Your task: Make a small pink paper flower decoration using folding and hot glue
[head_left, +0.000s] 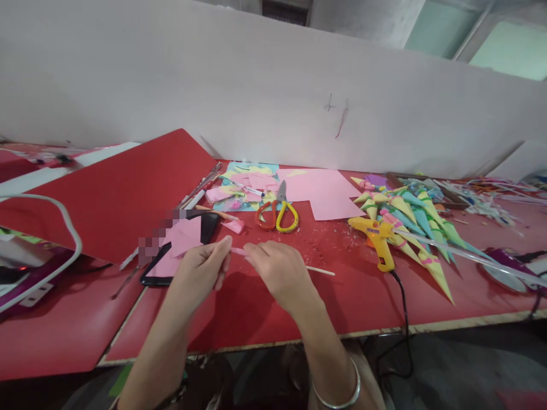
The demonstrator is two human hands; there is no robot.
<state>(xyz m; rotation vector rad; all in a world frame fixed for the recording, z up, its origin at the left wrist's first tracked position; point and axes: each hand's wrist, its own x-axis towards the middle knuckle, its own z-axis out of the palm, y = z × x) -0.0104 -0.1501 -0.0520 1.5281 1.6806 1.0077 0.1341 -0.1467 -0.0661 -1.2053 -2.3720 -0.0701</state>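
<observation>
Between my two hands, above the red table, runs a thin rolled strip of pink paper [238,251]. My left hand [205,263] pinches its left end between thumb and fingers. The strip's other end is in the closed fingers of my right hand [276,269]. A pale thin stick [320,270] shows to the right of my right hand; its left part is hidden. Left of my left hand, pink paper pieces [186,237] lie on a black tray [209,226]. Scissors [281,209] with red and yellow handles lie beyond my hands.
A yellow glue gun [378,237] with a black cord lies at the right, beside several yellow and blue paper cones [435,270]. Pink sheets [320,188] and paper scraps [248,185] lie toward the wall. A large red sheet [141,188] leans at the left.
</observation>
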